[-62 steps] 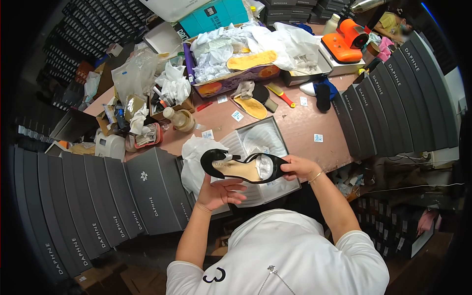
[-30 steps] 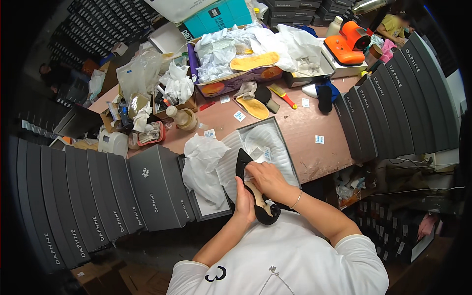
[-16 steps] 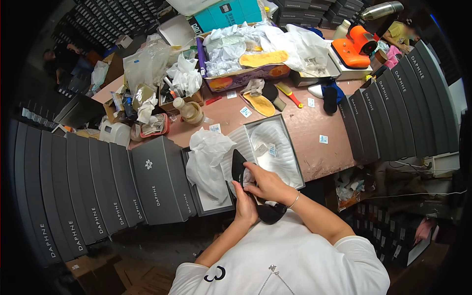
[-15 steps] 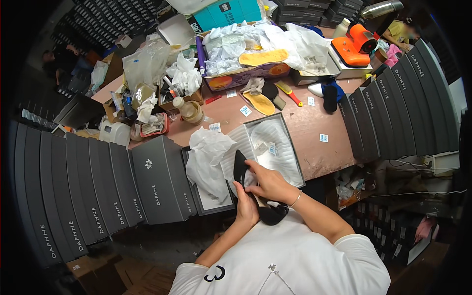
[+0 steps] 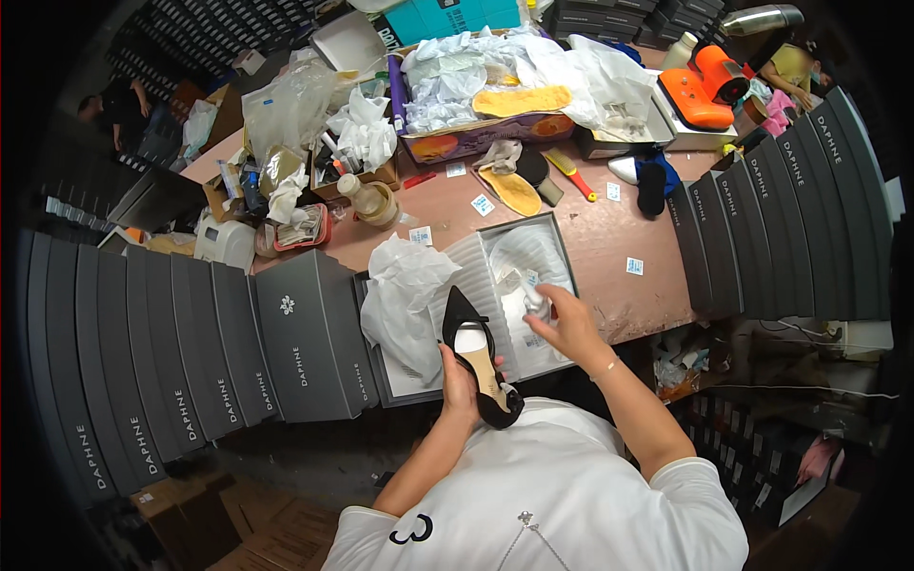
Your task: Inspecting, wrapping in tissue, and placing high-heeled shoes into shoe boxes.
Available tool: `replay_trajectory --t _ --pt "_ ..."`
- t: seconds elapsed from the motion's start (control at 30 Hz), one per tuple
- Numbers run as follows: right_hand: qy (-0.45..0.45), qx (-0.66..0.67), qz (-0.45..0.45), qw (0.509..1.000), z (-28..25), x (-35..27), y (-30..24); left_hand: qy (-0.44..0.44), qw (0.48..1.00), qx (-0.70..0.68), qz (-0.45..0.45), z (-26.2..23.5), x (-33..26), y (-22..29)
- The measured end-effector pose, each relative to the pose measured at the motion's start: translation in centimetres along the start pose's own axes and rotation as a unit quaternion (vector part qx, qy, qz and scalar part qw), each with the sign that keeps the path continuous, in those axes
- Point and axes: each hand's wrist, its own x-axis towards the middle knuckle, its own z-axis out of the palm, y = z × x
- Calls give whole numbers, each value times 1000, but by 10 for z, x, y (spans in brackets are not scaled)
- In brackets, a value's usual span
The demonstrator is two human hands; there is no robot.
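"Where was there room to move?"

"The pinkish tabletop (image 5: pixel 619 276) lay bare right of centre, down to its worn front edge."

"What hemmed it in?"

"2 rows of dark grey boxes: a left row (image 5: pixel 309 333) and a right row (image 5: pixel 790 209). 1 purple-sided carton (image 5: pixel 486 143), heaped with crumpled paper, stood at upper centre."

"And mid-frame?"

"1 open grey box (image 5: pixel 566 252), its right rim bordering the bare stretch. 1 orange machine (image 5: pixel 705 90) sat at upper right."

"The hands?"

"The left hand (image 5: pixel 459 388) grasped 1 black shoe (image 5: pixel 484 371) just below centre, pointed toe up-frame, heel end against the white shirt (image 5: pixel 543 476). The right hand (image 5: pixel 576 333) was over the box, thumb and forefinger either side of 1 white wad (image 5: pixel 538 304); I couldn't tell whether they gripped it."

"Smaller things?"

"2 yellow sole-shaped pads (image 5: pixel 521 102), 1 on the paper, 1 on the tabletop; 1 brush (image 5: pixel 573 177), upper right of centre; 5 small labels (image 5: pixel 635 266) on the tabletop."
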Motion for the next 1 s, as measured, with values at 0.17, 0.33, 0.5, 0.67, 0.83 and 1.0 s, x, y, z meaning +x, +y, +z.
replay_trajectory --t 0.17,0.33,0.5,0.67,0.83,1.0 --pt "-99 -60 -150 982 24 7 -41 11 998 -30 61 21 -3 0" --pt "-59 -139 -274 950 53 2 -30 -34 997 -14 61 14 -7 -22" --pt "46 -123 -196 972 8 -17 -28 51 997 -37 48 10 -5 -5" --pt "-16 66 -105 992 17 -11 -53 32 996 -9 89 23 -9 -4" --pt "-239 -57 -115 962 90 10 -49 1 983 31 180 37 -21 -21" --pt "-253 19 14 967 87 3 -65 15 998 12 62 10 -24 -3"
